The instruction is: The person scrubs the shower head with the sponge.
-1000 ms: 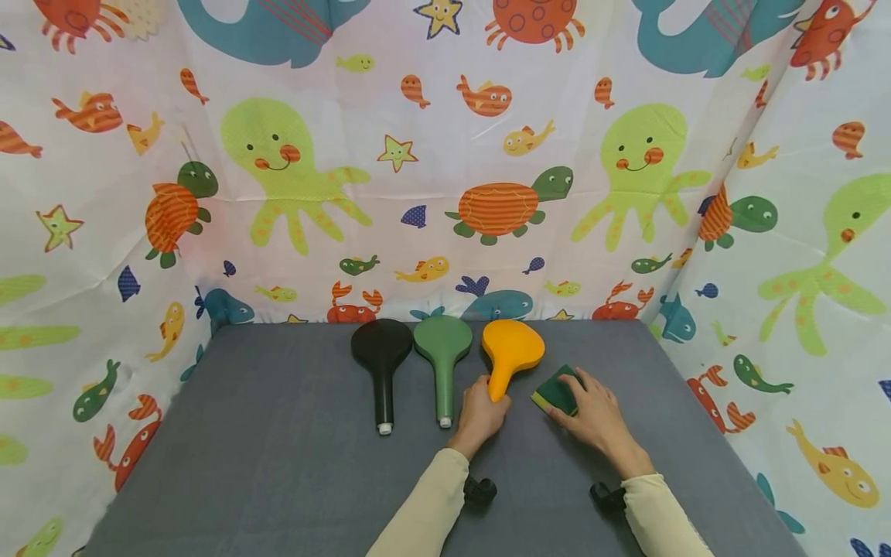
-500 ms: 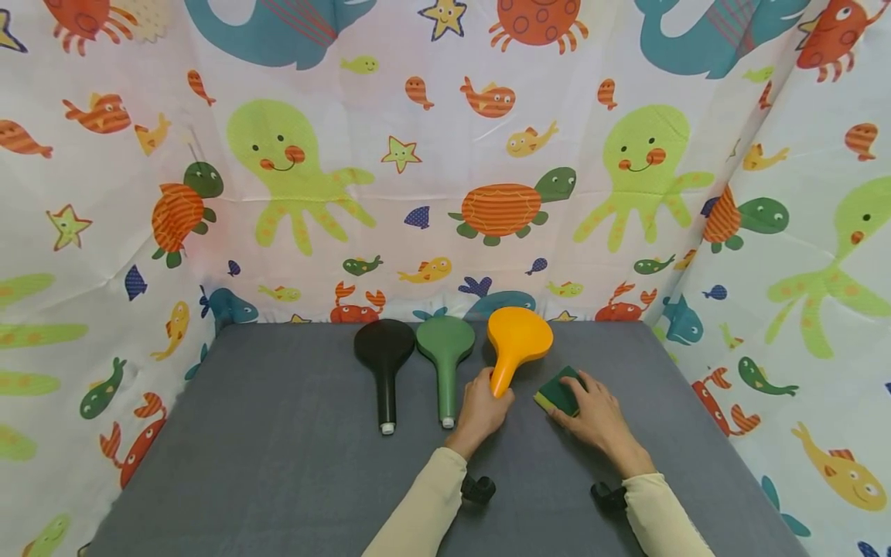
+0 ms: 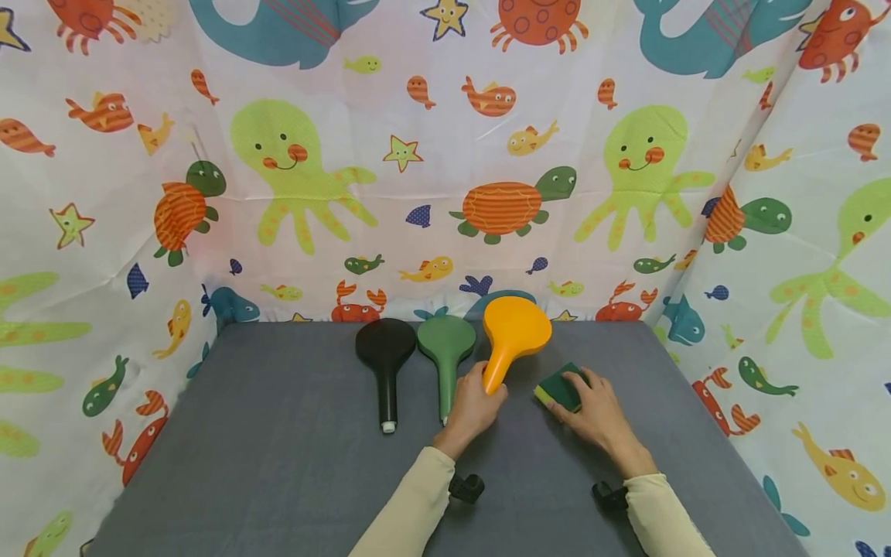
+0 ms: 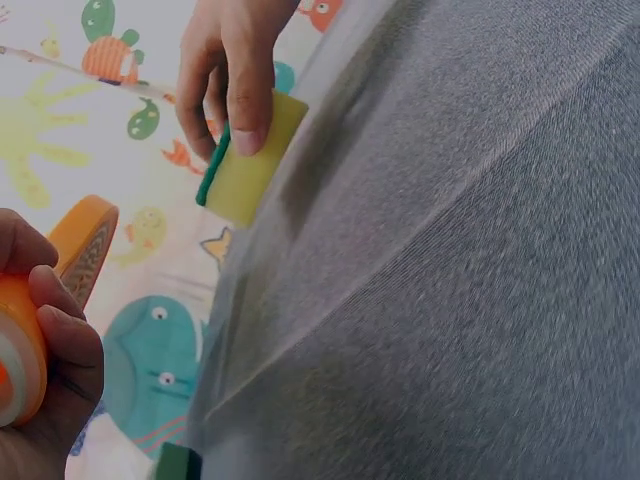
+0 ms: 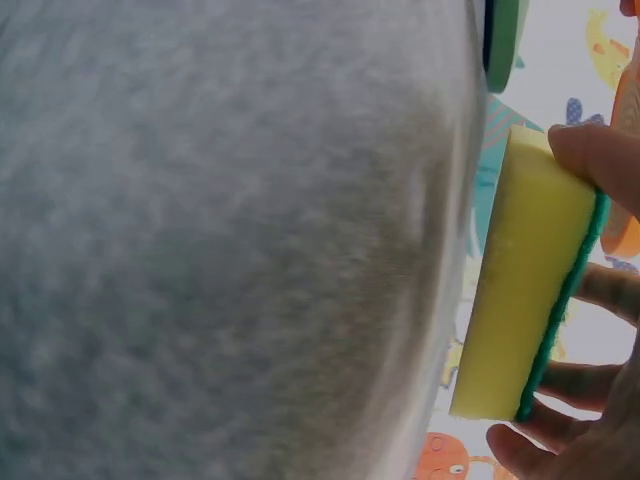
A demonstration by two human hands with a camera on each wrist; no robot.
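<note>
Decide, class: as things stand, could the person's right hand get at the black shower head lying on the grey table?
Probably not easily. The right hand grips the sponge, and the left hand, the orange shower head and the green shower head lie between it and the black shower head.

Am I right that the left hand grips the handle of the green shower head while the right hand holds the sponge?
Not quite: the head view shows the left hand gripping the handle of the orange shower head, not the green shower head. The right hand does hold the sponge.
</note>
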